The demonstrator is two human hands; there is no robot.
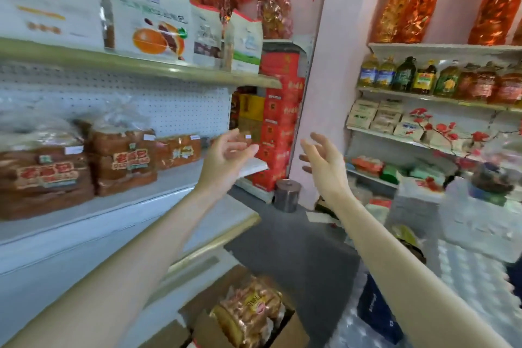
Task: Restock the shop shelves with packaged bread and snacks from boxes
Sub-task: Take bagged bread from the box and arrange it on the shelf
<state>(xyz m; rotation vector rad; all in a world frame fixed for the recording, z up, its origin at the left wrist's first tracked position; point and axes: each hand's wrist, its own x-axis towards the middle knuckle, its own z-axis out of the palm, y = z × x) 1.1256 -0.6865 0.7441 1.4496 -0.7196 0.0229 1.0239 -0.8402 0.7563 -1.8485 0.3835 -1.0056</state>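
Brown loaves (124, 161) line the shelf (180, 178), labels facing out. At its bare right end, left hand (228, 152) and right hand (324, 161) hover empty, fingers loose.

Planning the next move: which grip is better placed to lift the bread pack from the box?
Probably left. Both are empty; the left grip is by the white shelf, on the side of the brown cardboard box holding the wrapped golden bread pack; the right grip is over the aisle.

Cardboard box (291, 333) cut by bottom edge; bread pack (246, 134) mostly hidden behind left hand (226, 155); labels (130, 161) blurred.
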